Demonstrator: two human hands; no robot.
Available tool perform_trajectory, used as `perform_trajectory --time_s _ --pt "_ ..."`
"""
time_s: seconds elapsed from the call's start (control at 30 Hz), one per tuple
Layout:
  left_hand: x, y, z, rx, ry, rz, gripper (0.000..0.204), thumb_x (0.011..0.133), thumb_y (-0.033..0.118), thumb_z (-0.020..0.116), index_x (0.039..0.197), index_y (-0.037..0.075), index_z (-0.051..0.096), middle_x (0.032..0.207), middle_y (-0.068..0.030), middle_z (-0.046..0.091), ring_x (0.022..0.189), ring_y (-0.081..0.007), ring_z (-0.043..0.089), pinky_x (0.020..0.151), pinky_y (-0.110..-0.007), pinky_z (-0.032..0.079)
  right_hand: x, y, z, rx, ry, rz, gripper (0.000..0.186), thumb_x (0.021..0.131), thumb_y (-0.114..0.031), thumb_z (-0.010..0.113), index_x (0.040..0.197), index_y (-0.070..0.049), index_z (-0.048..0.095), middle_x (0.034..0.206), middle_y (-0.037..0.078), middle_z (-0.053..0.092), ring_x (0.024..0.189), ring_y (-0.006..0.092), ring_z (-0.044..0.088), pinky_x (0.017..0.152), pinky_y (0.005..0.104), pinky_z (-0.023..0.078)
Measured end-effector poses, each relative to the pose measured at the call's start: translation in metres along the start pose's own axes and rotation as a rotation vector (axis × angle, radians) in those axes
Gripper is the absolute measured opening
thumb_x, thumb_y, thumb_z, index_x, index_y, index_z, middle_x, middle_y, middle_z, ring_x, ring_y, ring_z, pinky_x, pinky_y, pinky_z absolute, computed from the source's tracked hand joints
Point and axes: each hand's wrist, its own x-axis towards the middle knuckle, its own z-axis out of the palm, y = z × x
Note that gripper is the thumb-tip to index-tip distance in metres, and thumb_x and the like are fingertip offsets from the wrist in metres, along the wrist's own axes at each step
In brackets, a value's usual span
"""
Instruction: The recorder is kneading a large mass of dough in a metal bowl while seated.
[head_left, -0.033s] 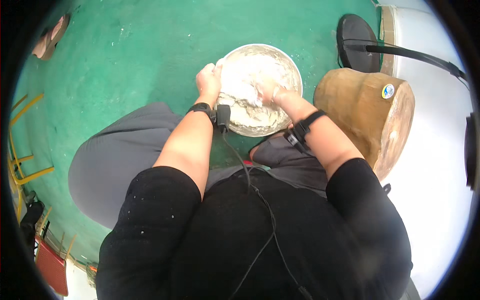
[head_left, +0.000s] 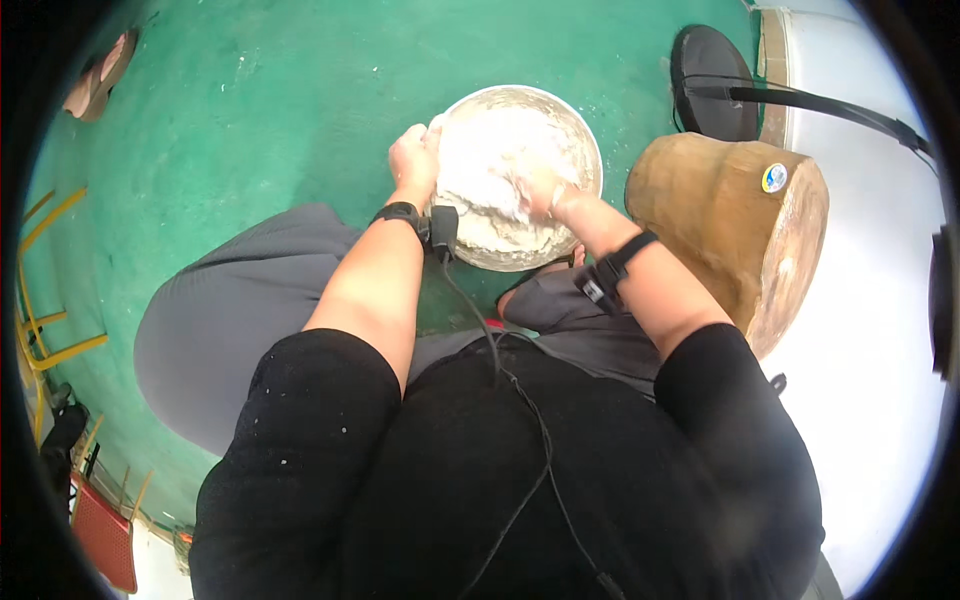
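A round metal bowl [head_left: 592, 150] stands on the green floor in front of me, holding a pale, lumpy mass of flour and wet dough [head_left: 505, 235]. My left hand [head_left: 415, 160] is closed on the bowl's left rim. Inside the bowl, my right hand [head_left: 541, 192] presses into the floury dough. Its fingers are buried or washed out by glare, so their shape is hidden. Black straps with small devices circle both wrists, and a cable runs from the left one down over my black shirt.
At the right lies a thick wooden log [head_left: 700, 215] with a round sticker. Beyond it is a black round stand base [head_left: 715, 85] with a pole beside the white wall. Yellow metal legs [head_left: 65, 350] and a red seat [head_left: 105, 535] are at the left. A shoe [head_left: 100, 80] shows far left.
My right hand and forearm have shifted slightly toward me and to the right within the bowl. My left hand keeps its hold on the rim.
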Motion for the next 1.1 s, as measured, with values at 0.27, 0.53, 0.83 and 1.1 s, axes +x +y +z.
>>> perform_trajectory --time_s 0.27,0.53,0.83,1.1 --pt "0.004 0.007 0.004 0.021 0.012 0.000 0.043 0.079 0.039 0.054 0.061 0.001 0.047 0.062 -0.0197 0.050 0.060 -0.0363 0.047 0.056 -0.041 0.038 -0.081 -0.050 -0.020 -0.184 0.026 0.180 0.041 0.066 -0.017 0.055 0.107 -0.016 0.054 0.115 0.015 0.045 0.104 0.0301 0.045 0.085 0.0429 0.038" --pt "0.006 0.012 0.006 0.009 -0.027 0.000 0.047 0.082 0.039 0.050 0.060 -0.001 0.043 0.059 -0.0188 0.043 0.054 -0.0318 0.039 0.053 -0.038 0.035 -0.053 -0.039 0.040 -0.132 -0.151 0.272 0.039 0.079 -0.013 0.043 0.116 -0.023 0.047 0.116 0.016 0.046 0.103 0.0300 0.049 0.085 0.0392 0.040" --pt "0.006 0.010 0.008 0.026 -0.044 0.039 0.047 0.083 0.039 0.048 0.058 0.000 0.042 0.058 -0.0185 0.045 0.055 -0.0344 0.044 0.053 -0.040 0.036 0.019 -0.012 0.060 0.245 -0.160 0.564 0.024 0.081 -0.013 0.043 0.099 -0.004 0.057 0.098 0.017 0.058 0.091 0.0289 0.055 0.077 0.0356 0.043" --pt "-0.004 0.013 0.000 -0.165 -0.088 0.036 0.038 0.085 0.037 0.044 0.072 0.001 0.048 0.070 -0.0190 0.054 0.067 -0.0364 0.052 0.061 -0.042 0.039 0.034 0.001 0.050 0.250 -0.047 0.740 0.026 0.076 -0.013 0.051 0.100 -0.004 0.057 0.099 0.018 0.057 0.092 0.0306 0.054 0.079 0.0361 0.043"
